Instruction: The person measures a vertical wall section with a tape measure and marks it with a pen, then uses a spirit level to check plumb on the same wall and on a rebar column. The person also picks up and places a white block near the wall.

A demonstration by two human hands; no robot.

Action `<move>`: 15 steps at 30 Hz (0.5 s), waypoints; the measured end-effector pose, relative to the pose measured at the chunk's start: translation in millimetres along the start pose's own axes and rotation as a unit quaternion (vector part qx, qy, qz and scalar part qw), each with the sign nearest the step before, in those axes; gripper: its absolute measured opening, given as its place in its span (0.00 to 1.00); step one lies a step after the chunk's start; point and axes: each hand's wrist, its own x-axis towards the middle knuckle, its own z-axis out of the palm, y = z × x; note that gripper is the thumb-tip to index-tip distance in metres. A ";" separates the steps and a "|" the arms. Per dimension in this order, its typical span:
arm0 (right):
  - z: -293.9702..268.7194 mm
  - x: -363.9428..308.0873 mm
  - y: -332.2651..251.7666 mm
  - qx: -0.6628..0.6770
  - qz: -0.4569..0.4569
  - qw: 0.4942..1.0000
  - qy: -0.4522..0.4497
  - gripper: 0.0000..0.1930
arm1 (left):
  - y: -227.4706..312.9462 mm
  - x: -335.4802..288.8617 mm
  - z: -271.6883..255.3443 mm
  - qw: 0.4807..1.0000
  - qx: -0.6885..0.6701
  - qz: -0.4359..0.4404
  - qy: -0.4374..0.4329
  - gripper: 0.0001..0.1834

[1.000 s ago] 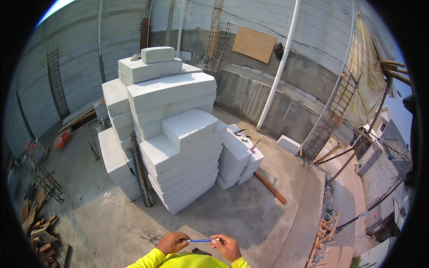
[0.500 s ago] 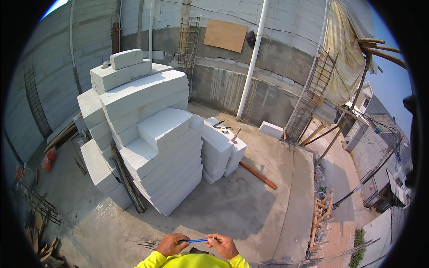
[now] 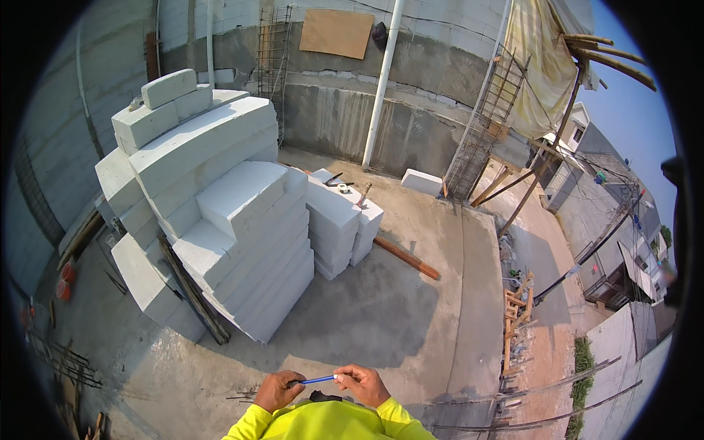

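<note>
Close to my body, a slim blue pen-like stick (image 3: 317, 380) spans the gap between my two hands. My left hand (image 3: 277, 390) is closed on its dark end. At the opposite, whitish end, my right hand (image 3: 364, 384) pinches it between thumb and fingers. It lies almost level, its right end slightly higher. Both arms wear bright yellow sleeves. Too little detail shows to be sure what kind of stick it is.
A tall stack of white blocks (image 3: 242, 220) rises ahead on the left. Beside it, a lower pile (image 3: 334, 213) carries a few hand tools. A reddish wooden plank (image 3: 408, 258) lies on the concrete floor. Dark timber (image 3: 192, 290) leans on the stack; a drop to the road borders the right.
The whole scene has shifted left and slightly up in the picture as my head turned. My hands have come up a little, still holding the blue stick.
</note>
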 end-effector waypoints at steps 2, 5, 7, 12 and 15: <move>1.0 0.0 -1.6 -0.001 -0.006 1.000 -0.002 0.13 | -1.3 1.0 -0.7 1.000 -0.013 0.012 0.003 0.10; 2.8 -0.1 -3.5 -0.003 -0.002 1.000 0.015 0.12 | -6.9 2.7 -1.9 1.000 -0.020 0.017 0.006 0.11; 4.8 -0.8 -3.7 0.025 -0.006 0.999 0.027 0.13 | -11.7 3.0 -2.8 1.000 -0.009 0.023 0.007 0.12; 6.4 -1.6 -3.1 0.012 -0.011 0.999 0.031 0.13 | -17.8 4.1 -6.0 1.000 -0.013 0.018 -0.011 0.10; 10.0 -2.3 -2.9 0.018 -0.007 0.999 0.034 0.13 | -17.4 3.9 -8.6 0.999 -0.029 0.014 -0.020 0.09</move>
